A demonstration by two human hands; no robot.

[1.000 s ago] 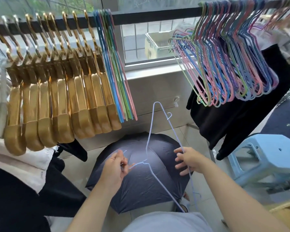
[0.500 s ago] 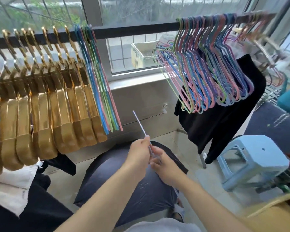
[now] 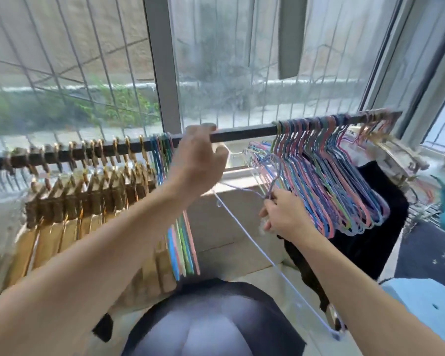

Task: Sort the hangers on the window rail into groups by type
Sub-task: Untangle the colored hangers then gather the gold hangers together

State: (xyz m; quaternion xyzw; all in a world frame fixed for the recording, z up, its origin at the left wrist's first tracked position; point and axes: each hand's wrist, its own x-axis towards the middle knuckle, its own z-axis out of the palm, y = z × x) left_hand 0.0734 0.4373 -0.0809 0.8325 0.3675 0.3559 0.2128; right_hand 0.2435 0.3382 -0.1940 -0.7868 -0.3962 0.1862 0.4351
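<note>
A dark window rail [image 3: 242, 134] carries several gold clip hangers [image 3: 93, 196] on the left, with a small group of coloured wire hangers [image 3: 183, 242] beside them. A big bunch of coloured wire hangers [image 3: 332, 181] hangs on the right. A lavender wire hanger [image 3: 254, 242] slants between my hands, below the bare middle of the rail. My left hand [image 3: 198, 160] is up at the rail with curled fingers over the hanger's top end. My right hand [image 3: 285, 217] pinches its wire beside the right bunch.
A dark open umbrella [image 3: 216, 325] lies on the floor below my arms. A black garment [image 3: 385, 201] hangs behind the right bunch. A light blue stool [image 3: 421, 299] stands at the lower right. The barred window and its ledge lie just behind the rail.
Both hands have risen from over the umbrella to the rail with the lavender hanger. My left hand has gone to the bare stretch of rail, and the view has tilted upward.
</note>
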